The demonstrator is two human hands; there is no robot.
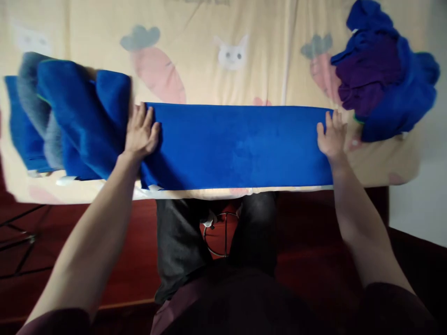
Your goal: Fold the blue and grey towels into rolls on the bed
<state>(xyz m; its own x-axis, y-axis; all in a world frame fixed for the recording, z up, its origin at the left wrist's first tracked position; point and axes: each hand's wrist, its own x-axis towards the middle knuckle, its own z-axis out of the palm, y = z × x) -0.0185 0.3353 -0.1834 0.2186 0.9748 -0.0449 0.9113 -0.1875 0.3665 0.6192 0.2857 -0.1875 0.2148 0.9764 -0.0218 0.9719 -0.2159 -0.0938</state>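
A long blue cloth (pixel 237 146), flat and smooth like a towel, lies lengthwise along the near edge of the bed-like surface. My left hand (pixel 142 132) rests on its left end, fingers stretched out and thumb apart. On the right end lies my right hand (pixel 332 136), also flat with its fingers spread. Neither hand grips anything. A small white tag (pixel 155 187) shows at the cloth's lower left corner.
Left of my left hand sits a pile of blue and grey cloths (pixel 80 116). A crumpled heap of blue and purple cloths (pixel 387 79) is at the far right. Beneath everything spreads a cream sheet (pixel 202 37) with carrot and cat prints. Thin metal legs (pixel 21 242) stand at lower left.
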